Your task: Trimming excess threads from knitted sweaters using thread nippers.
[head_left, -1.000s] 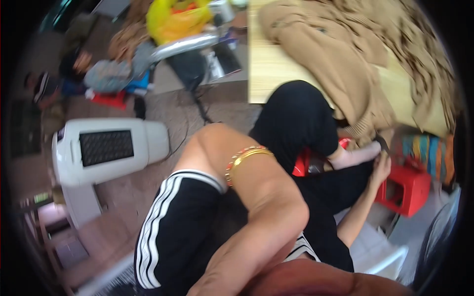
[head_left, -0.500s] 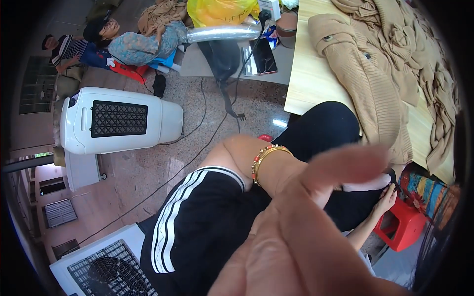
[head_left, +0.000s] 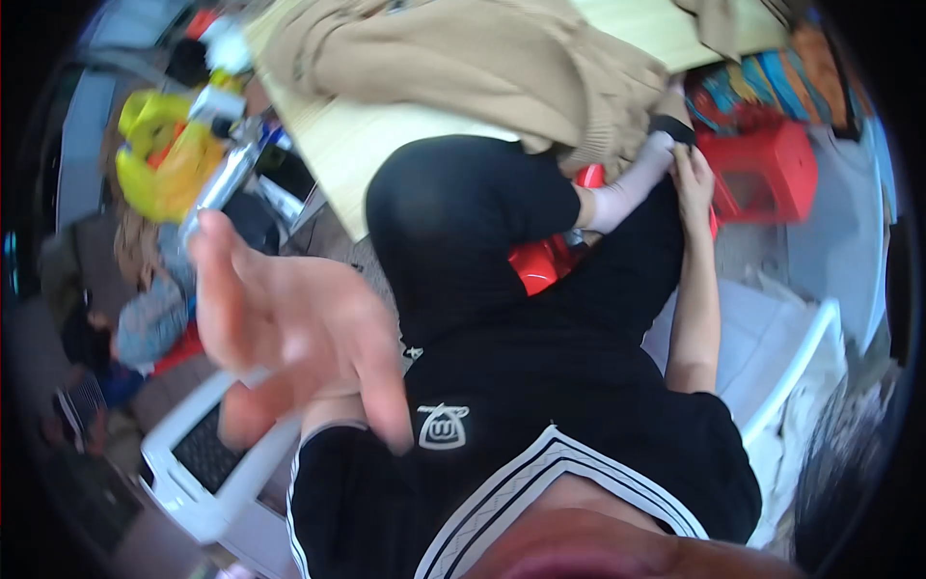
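Note:
My left hand (head_left: 309,333) is raised close in front of me, palm showing, fingers spread and blurred, with nothing in it. Down by my ankle, my right hand (head_left: 693,183) has its fingers closed on the black trouser cuff (head_left: 670,127), beside a foot in a pale pink sock (head_left: 632,188). I sit with my legs crossed, in black trousers and a black top with white-striped trim (head_left: 553,444). A tan ribbed knit garment (head_left: 463,63) lies on the light wooden table (head_left: 362,135) beyond my knees, and neither hand touches it.
A red plastic stool (head_left: 772,174) stands at the right, near a pale plastic chair (head_left: 815,333). At left are a white air cooler (head_left: 183,492), a yellow plastic bag (head_left: 159,188) and a silvery roll (head_left: 222,179). A person in a patterned top (head_left: 154,318) sits farther off.
My view has swung down toward my own body, so table and floor things sit elsewhere in it. My left hand has moved away leftward and spread its fingers. The right hand stays at the ankle.

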`<state>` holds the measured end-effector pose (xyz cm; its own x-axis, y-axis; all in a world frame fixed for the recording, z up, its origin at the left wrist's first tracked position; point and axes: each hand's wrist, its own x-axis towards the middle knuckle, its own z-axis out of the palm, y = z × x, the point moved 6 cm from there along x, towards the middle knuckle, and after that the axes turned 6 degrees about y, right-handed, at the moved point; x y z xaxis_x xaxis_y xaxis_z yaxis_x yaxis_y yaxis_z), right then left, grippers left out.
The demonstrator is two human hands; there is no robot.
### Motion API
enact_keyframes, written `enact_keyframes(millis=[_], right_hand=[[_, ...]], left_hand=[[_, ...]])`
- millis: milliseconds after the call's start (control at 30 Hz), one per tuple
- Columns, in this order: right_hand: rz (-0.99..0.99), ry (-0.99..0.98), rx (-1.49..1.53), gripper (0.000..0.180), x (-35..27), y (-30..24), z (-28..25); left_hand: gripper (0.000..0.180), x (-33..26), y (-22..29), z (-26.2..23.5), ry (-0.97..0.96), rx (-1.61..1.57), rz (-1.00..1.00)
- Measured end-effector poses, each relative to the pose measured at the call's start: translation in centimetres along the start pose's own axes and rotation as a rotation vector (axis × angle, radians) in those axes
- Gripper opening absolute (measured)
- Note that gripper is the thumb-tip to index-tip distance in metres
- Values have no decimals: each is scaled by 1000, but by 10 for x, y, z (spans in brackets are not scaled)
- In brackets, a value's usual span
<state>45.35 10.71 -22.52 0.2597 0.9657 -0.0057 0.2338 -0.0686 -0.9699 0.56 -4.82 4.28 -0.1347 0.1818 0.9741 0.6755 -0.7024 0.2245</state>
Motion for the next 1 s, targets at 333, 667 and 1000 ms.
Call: enact_keyframes(millis=[333, 667, 1000], right_hand=[[-63, 26, 178, 15, -13, -12, 20], [18, -240, 214, 54, -65, -41, 109], [-135, -140, 418, 21, -41, -128, 81]], left_hand=[[44, -33, -170, 106, -840, 353, -185], [43, -32, -201, 76, -688, 306, -653], [36, -56, -222, 63, -687, 535, -647]])
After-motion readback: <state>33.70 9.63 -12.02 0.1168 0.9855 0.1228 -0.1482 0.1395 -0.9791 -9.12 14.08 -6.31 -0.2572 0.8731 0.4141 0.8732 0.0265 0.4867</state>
